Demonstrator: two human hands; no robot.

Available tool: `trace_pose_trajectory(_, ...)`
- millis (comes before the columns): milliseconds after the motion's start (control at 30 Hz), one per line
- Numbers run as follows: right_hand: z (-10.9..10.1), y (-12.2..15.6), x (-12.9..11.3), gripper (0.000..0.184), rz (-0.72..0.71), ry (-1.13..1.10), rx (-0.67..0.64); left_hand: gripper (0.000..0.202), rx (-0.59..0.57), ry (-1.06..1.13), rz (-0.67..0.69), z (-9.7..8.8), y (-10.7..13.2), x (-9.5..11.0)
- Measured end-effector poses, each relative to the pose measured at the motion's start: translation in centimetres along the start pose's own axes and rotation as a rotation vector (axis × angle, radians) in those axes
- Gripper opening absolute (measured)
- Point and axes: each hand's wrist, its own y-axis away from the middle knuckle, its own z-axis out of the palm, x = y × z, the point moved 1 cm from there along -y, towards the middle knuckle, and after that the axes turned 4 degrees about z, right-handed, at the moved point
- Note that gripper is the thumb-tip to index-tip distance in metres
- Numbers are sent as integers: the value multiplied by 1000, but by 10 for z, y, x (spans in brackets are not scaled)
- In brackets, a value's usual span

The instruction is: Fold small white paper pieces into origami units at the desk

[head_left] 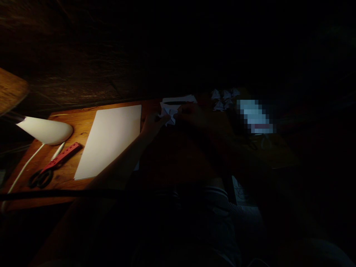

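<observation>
A small folded white paper piece (168,115) is held between my two hands above the wooden table. From its left side, my left hand (152,124) pinches it between thumb and fingers. On its right edge my right hand (191,114) is closed, though deep shadow hides most of its fingers. Just behind the folded paper lie some white paper pieces (179,99). To the left of my left forearm rests a stack of white paper sheets (114,137).
Several small folded paper shapes (218,105) sit at the back right, near a blurred bright screen (255,115). At the left stand a white lamp (47,129) and scissors (46,177) with black handles beside a red strip (65,155). A dark cable (61,194) crosses low in view.
</observation>
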Motion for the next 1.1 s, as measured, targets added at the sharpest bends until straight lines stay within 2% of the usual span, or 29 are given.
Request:
trace_pose_trajectory(100,1,-1,4,34,12,17,-19,37,3,-23,-5,0,2,0)
trace_pose_trajectory(267,0,-4,10,37,19,27,-36,39,-18,61,-41,1,4,4)
trace_pose_trajectory(400,-4,-4,6,29,-140,-2,5,39,-1,119,-65,2,5,7)
trace_pose_trajectory(500,-6,-1,1,32,-226,18,6,36,4,133,-69,3,6,8)
trace_pose_trajectory(633,-6,1,-3,31,-239,85,-28,31,4,133,-71,3,6,9)
trace_pose_trajectory(767,-5,2,-6,34,-259,106,-5,27,-23,119,-65,4,7,11)
trace_pose_trajectory(933,-4,6,-11,37,-245,114,8,30,-46,76,-25,5,8,15)
trace_pose_trajectory(1100,-2,6,-12,29,-268,133,29,34,-33,42,-21,5,7,13)
